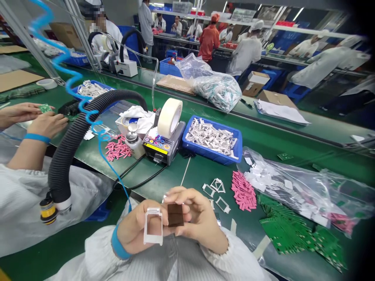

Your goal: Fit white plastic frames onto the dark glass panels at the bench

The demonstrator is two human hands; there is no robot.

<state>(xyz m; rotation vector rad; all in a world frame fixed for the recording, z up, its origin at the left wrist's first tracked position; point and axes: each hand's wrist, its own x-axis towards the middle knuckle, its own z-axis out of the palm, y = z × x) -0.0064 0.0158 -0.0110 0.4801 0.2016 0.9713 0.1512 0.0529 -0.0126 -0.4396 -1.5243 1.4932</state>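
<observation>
My left hand (133,226), with a blue band at the wrist, is closed on a small white plastic frame (154,239) with an open rectangular middle. Close beside it, my right hand (199,214) pinches a dark brown, shiny rectangular panel (175,215) by its edges. The frame and the panel are side by side above my lap; whether they touch I cannot tell. On the bench beyond my right hand lie several loose white frames (223,204) and a pile of pink strips (243,191).
A blue bin (212,155) of white frames stands beside a tape dispenser (159,150). Green circuit boards (287,230) and a plastic bag (281,183) lie at right. At left hang a black hose (63,156) and a blue coiled air line (70,80); a co-worker's hands (43,121) hold a board.
</observation>
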